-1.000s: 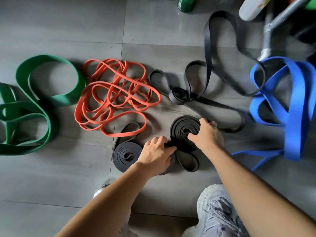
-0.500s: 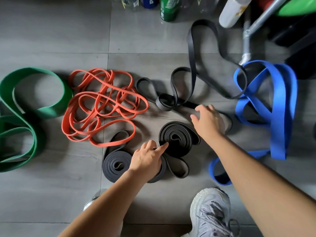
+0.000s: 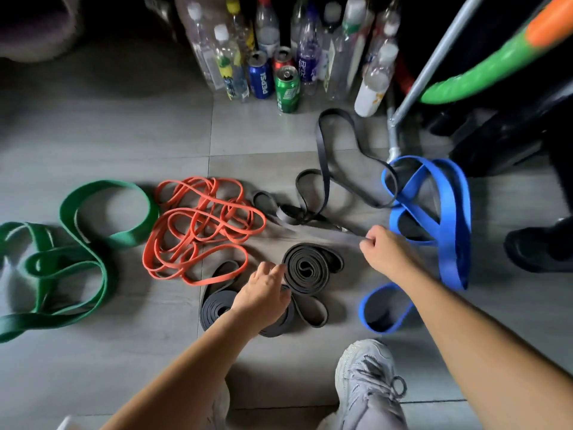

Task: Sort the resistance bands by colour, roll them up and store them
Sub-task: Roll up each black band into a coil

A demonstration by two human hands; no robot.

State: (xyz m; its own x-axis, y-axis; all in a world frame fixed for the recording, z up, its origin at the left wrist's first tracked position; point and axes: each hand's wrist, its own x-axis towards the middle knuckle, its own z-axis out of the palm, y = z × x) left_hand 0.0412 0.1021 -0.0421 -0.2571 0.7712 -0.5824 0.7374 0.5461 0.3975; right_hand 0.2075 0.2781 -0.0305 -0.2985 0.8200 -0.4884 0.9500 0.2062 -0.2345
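Two rolled black bands lie on the grey floor: one coil [image 3: 305, 268] in the middle, another coil [image 3: 217, 308] to its left. My left hand [image 3: 263, 297] rests over the second coil, its fingertips touching the edge of the middle one. My right hand [image 3: 383, 251] pinches the near end of a loose black band [image 3: 325, 169] that snakes away toward the bottles. Orange bands [image 3: 201, 231] lie tangled to the left, green bands [image 3: 77, 252] at the far left and blue bands [image 3: 434, 218] on the right.
Plastic bottles and drink cans [image 3: 286, 88] stand in a row at the back. A metal pole [image 3: 434, 60] and a green hoop [image 3: 490, 69] lean at the upper right. My grey shoe [image 3: 369, 386] is at the bottom; a dark shoe [image 3: 539, 249] stands at the right edge.
My right hand left the middle coil, moved up and right, and took hold of the loose black band's end. My left hand stayed by the coils. The view tilted up, showing the bottles.
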